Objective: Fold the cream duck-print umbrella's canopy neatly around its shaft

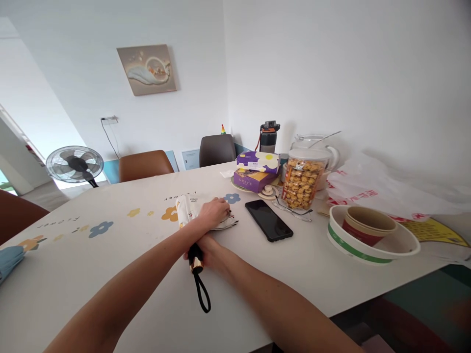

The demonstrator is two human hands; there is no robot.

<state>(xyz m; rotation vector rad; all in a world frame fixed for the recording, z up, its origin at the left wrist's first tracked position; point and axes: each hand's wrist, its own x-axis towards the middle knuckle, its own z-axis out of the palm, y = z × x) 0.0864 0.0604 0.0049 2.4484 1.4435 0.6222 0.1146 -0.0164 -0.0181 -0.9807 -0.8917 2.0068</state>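
Observation:
A folded umbrella (187, 208) with white patterned fabric lies on the table, its black handle, gold-coloured band and black wrist loop (203, 296) pointing toward me. My right hand (209, 251) is closed around the handle, partly hidden under my left forearm. Crossing over it, my left hand (214, 212) has its fingers curled on the fabric; some folds stick out past the fingertips. A black phone (269, 219) lies just right of my left hand.
Beyond the phone are glasses (294, 210), purple boxes (253, 179), a snack jar (302, 181) and a dark bottle (268, 137). Bowls (358, 257) and a plastic bag (386, 191) stand at right. Blue fabric (10, 260) lies at the left edge; chairs (147, 165) and a fan (75, 164) stand beyond.

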